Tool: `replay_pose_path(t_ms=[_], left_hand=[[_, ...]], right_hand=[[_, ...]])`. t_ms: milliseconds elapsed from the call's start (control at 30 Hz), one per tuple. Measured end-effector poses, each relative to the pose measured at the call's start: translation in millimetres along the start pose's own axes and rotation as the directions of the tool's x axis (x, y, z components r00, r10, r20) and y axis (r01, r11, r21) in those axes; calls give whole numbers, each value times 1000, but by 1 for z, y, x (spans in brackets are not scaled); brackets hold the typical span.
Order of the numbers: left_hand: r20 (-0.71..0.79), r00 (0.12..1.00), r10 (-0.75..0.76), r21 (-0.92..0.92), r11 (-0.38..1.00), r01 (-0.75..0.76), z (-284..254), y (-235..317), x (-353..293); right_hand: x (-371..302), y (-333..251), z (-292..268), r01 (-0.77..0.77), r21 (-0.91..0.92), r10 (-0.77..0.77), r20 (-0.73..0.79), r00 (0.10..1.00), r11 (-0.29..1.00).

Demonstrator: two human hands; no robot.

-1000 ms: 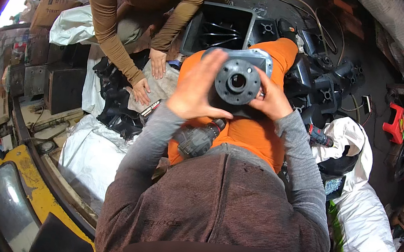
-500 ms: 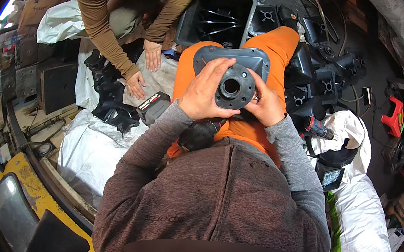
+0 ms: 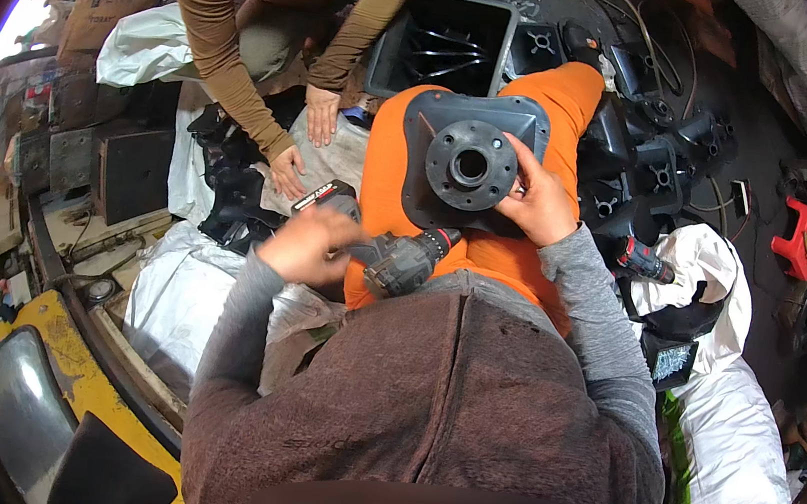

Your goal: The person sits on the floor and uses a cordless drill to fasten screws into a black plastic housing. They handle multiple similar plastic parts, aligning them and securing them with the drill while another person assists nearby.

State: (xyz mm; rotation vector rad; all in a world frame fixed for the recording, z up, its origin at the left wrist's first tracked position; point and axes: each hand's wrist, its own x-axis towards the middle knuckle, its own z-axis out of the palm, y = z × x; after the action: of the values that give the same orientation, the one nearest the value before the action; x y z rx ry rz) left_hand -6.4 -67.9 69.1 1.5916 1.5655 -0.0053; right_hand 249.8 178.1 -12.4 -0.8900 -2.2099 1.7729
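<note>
A black flanged housing [image 3: 441, 111] rests on my orange-trousered lap, with its wide base plate behind and a round, holed flange facing up. My right hand [image 3: 542, 204] grips the right edge of that flange, thumb and fingers closed on it. At the left of my lap lies a dark cordless drill [image 3: 407, 265], chuck pointing up and right. My left hand [image 3: 309, 243] is at the drill's handle with fingers curled and slightly blurred; its grip is partly hidden. The drill's battery [image 3: 329, 199] shows beyond the hand.
A co-worker's hands [image 3: 306, 139] rest on pale cloth at the far left. A black bin [image 3: 444, 45] stands ahead. Several black housings [image 3: 650, 172] lie at the right, near another drill [image 3: 646, 262]. A small box of screws [image 3: 674, 364] sits beside white sacks [image 3: 729, 433].
My left hand has left the round flange and moved left and down to the drill. My right hand still grips the flange. The drill has shifted slightly.
</note>
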Motion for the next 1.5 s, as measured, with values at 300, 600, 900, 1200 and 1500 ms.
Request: replay_pose_path(t_ms=[300,600,900,1200,1500], left_hand=[[-238,962,-133,-90,989,114,49,30,-5],[-497,704,-507,-842,480,-248,6,76,-125],[-466,847,-257,-718,669,-192,-27,108,-57],[-435,900,36,-229,962,-149,-51,123,-43],[-510,859,43,-188,969,-161,-35,118,-41]], right_hand=[[6,3,6,118,-18,-119,-36,992,993],[-54,13,24,8,251,-29,78,997,968],[-61,-33,6,-317,932,-85,307,948,-177],[-53,-42,25,-311,881,-121,287,950,-356],[-48,-52,34,-185,882,70,238,969,-434]])
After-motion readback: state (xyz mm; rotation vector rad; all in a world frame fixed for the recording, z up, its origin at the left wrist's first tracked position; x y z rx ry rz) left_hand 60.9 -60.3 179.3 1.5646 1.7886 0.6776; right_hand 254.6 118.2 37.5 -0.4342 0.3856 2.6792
